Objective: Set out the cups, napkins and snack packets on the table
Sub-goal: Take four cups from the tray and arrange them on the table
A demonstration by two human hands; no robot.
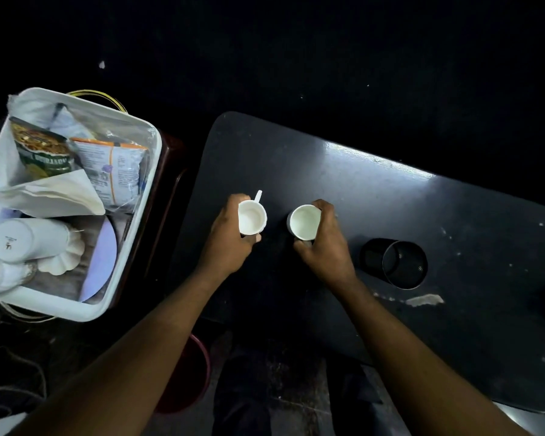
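- forearms reach out from the bottom edge over the dark table (pixel 453 247), both hands working side by side near its left end.
- left hand (pixel 230 237): my fingers are curled and pressed around the side of the left cup (pixel 251 217), its handle pointing away from me; whether its base touches the table i cannot tell.
- right hand (pixel 323 240): my fingers are wrapped from the right around the right cup (pixel 304 222), thumb low at the near rim. both cups are upright, mouths up, close but apart.
- to do this well, i judge: lower both straight down, keep the gap between them, loosen the fingers only once each base sits flat.
- black mesh holder (pixel 403 264) lies just right of my right wrist; i should draw the hand back clear of it.
- far left, off the table: white tub (pixel 132 234) with more cups (pixel 29 239), napkins (pixel 54 193) and snack packets (pixel 107 171), not yet set out.
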